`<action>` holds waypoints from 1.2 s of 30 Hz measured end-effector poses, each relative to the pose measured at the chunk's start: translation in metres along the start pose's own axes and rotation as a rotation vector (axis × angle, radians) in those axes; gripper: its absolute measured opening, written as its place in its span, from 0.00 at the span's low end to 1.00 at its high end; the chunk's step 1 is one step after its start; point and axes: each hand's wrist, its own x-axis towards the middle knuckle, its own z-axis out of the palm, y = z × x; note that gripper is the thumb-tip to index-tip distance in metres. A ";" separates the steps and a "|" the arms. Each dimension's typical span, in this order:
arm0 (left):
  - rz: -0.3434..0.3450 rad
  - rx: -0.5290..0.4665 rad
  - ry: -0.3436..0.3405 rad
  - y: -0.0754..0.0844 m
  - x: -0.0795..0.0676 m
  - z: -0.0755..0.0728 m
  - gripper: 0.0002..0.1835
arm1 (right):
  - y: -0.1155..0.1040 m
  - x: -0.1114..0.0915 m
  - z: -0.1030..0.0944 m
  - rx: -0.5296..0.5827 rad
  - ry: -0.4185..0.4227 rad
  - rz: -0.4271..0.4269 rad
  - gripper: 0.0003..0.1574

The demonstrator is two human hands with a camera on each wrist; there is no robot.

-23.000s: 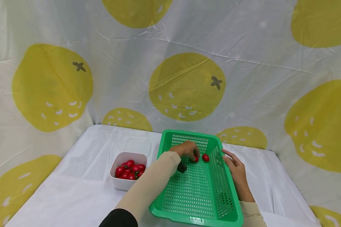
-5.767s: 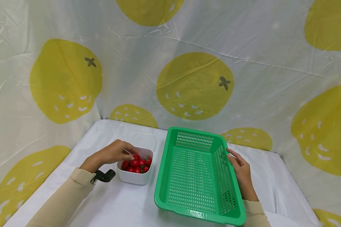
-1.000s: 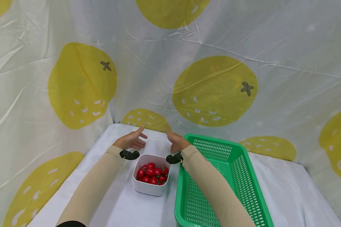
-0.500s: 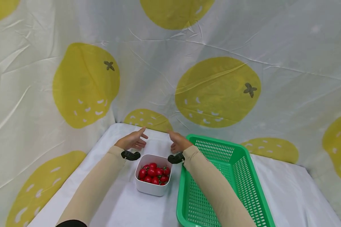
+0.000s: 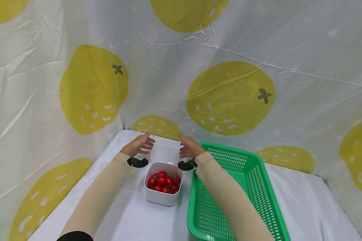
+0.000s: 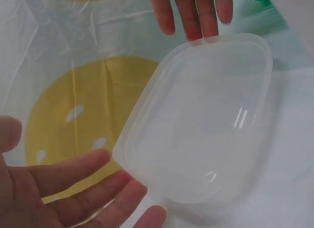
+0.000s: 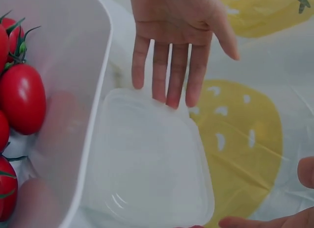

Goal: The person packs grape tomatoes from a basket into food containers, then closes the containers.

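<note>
A translucent plastic lid [image 6: 201, 120] is between my two hands, just behind a white square container [image 5: 161, 198]. In the left wrist view, my left hand [image 5: 138, 145] has extended fingertips right at one edge of the lid. My right hand [image 5: 191, 147] has straight fingers overlapping the opposite edge in that view. Both thumbs stand away from the lid, and neither hand is curled round it. Red cherry tomatoes [image 5: 164, 182], some with green stems, fill much of the container in front of the wrists.
A green slotted basket [image 5: 190, 209] stands right of the container, partly hidden beneath my right sleeve. White cloth [image 5: 132, 214] covers the table. A lemon-print sheet [image 5: 157, 83] rises behind and at the left.
Earlier, my left hand was at a tomato in the basket, then at the container, while my right hand held the basket rim. Now both hands flank the lid, and their fingers have spread slightly.
</note>
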 end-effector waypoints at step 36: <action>0.102 -0.051 0.124 0.047 -0.039 0.030 0.36 | -0.012 -0.077 -0.013 0.121 0.015 -0.168 0.42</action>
